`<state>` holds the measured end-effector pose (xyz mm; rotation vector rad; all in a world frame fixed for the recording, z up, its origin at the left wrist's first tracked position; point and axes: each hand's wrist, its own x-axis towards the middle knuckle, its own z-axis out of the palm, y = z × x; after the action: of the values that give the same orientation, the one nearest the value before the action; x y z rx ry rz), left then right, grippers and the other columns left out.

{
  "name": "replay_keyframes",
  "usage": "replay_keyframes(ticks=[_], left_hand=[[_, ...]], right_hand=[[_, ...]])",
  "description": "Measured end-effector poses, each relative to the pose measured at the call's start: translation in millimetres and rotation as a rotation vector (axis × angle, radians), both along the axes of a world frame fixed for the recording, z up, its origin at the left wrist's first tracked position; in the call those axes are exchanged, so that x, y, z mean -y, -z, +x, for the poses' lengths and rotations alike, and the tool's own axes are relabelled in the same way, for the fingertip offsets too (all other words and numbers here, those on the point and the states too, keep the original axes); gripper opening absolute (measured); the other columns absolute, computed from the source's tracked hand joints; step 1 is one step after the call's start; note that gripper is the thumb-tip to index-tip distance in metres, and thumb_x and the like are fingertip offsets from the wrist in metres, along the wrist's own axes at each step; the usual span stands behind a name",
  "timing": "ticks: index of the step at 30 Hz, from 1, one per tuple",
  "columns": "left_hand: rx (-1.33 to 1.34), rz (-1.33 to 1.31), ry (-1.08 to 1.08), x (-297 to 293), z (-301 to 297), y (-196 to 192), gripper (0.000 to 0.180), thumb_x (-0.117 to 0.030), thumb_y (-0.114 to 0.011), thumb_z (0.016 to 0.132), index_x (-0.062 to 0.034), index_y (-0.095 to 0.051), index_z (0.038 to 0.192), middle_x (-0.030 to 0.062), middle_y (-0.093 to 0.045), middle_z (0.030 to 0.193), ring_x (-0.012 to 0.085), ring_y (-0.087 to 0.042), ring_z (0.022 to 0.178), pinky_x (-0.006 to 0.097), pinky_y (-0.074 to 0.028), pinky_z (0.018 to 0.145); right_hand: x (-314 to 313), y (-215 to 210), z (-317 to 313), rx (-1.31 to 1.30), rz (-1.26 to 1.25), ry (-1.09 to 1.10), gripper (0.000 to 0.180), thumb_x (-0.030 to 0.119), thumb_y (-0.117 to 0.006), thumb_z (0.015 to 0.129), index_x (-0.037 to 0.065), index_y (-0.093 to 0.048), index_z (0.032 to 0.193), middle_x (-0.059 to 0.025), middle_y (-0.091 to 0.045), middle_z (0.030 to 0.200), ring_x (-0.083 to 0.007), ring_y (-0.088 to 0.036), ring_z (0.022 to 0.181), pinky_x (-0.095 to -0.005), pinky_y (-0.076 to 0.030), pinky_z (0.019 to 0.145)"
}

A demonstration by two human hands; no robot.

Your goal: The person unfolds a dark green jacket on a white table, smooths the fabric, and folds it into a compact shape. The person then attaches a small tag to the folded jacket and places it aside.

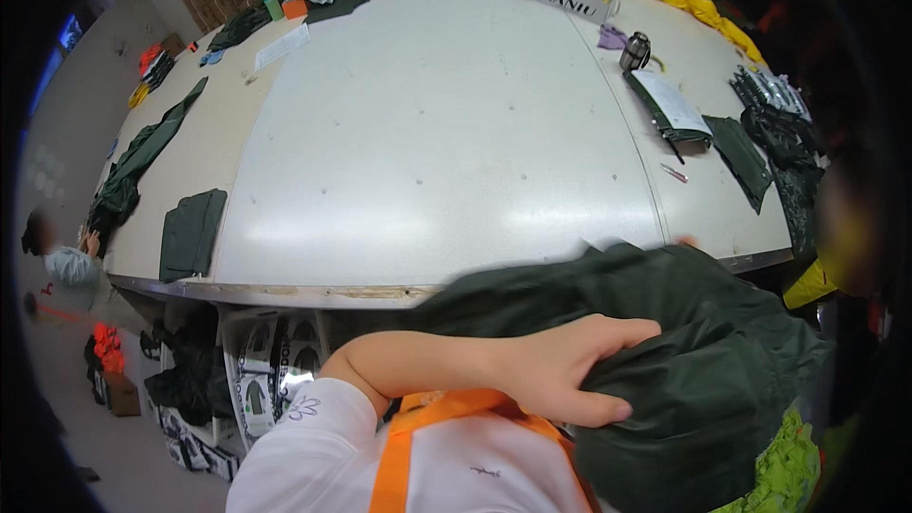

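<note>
My left arm reaches across my body, and my left hand [579, 361] is closed on a bunched dark green garment [703, 370], thumb below and fingers above. The garment hangs in loose folds over the table's near right edge, its upper part blurred by motion. Of my right hand [686, 241] only a bit of skin shows at the garment's far edge; the rest is hidden behind the cloth. What kind of garment it is cannot be made out.
Before me stretches a large white table [427, 133]. A folded dark green garment [193, 234] lies at its near left, and papers on a dark stack [670, 104] at the right, beside a steel flask [636, 51]. Bright green cloth [784, 470] sits at lower right. Other people stand around the table.
</note>
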<state>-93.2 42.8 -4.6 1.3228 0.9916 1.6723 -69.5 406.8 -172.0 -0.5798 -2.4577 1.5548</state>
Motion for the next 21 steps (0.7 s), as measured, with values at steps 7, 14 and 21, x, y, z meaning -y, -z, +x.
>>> replay_keyframes(ticks=[7, 14, 21], left_hand=[[-0.689, -0.037, -0.371, 39, 52, 37, 0.060, -0.035, -0.078, 0.068, -0.0032, -0.046, 0.108, 0.0171, -0.055, 0.091, 0.0347, -0.054, 0.087, 0.041, -0.044, 0.075], [-1.019, -0.135, -1.016, 86, 31, -37, 0.059, -0.046, -0.079, 0.059, -0.0049, -0.054, 0.093, 0.0143, -0.060, 0.072, 0.0343, -0.061, 0.068, 0.042, -0.048, 0.060], [-1.392, -0.709, -1.729, 202, -19, -135, 0.030, -0.027, -0.067, 0.074, -0.0012, -0.060, 0.089, 0.0193, -0.064, 0.085, 0.0356, -0.063, 0.082, 0.045, -0.050, 0.069]], right_hand=[[-16, -233, 248, -0.069, 0.610, 0.305, 0.010, 0.007, -0.042, 0.091, 0.002, -0.050, 0.086, -0.0031, -0.049, 0.070, -0.0120, -0.051, 0.070, -0.0268, -0.042, 0.064], [-1, -372, 238, -0.021, 1.282, 0.149, 0.035, 0.015, -0.051, 0.093, 0.004, -0.050, 0.126, -0.0117, -0.059, 0.115, -0.0215, -0.058, 0.104, -0.0335, -0.048, 0.089], [173, -411, 83, 0.043, 1.108, -0.169, 0.045, 0.026, -0.056, 0.090, 0.002, -0.047, 0.128, -0.0139, -0.055, 0.122, -0.0241, -0.054, 0.111, -0.0372, -0.045, 0.093]])
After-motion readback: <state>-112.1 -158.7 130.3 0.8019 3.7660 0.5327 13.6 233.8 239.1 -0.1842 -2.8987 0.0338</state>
